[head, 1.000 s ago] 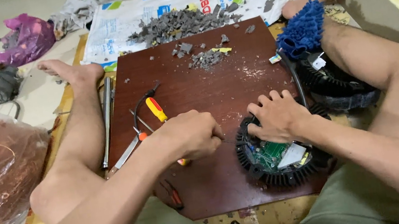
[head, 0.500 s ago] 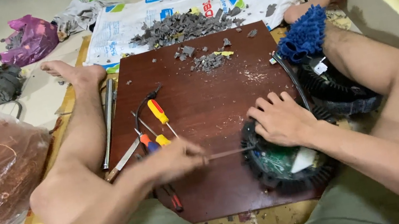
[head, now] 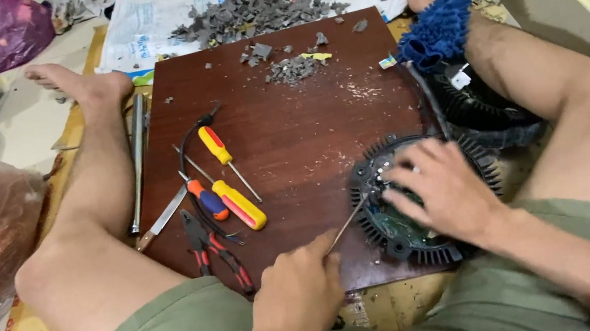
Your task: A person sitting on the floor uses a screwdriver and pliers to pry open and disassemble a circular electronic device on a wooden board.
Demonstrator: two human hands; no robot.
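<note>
while i sit on the floor with my legs spread around the dark red wooden board (head: 282,136), my right hand (head: 439,193) lies flat on the round black finned part (head: 402,231), fingers spread over its top and pressing it down rather than closing around it. that part sits at the board's near right corner, partly overhanging the edge toward my right thigh. it is a disc ringed with short black fins, and inside the ring a dark green circuit board shows with small pale spots on it; my hand hides much of its middle.

my left hand (head: 296,293), at the board's near edge, is closed tight around the handle of a thin metal tool (head: 347,224), whose slim shaft slants up and right until its tip meets the left rim of the finned part.

on the board's left half lie a yellow and red screwdriver (head: 239,205), a smaller yellow one (head: 216,145), an orange and blue one (head: 207,200) and red-handled pliers (head: 218,254). a little heap of grey chips (head: 293,70) rests near the board's far edge. beyond the board's right edge a second black finned part (head: 473,108) sits under a blue fuzzy cloth (head: 440,29).
</note>
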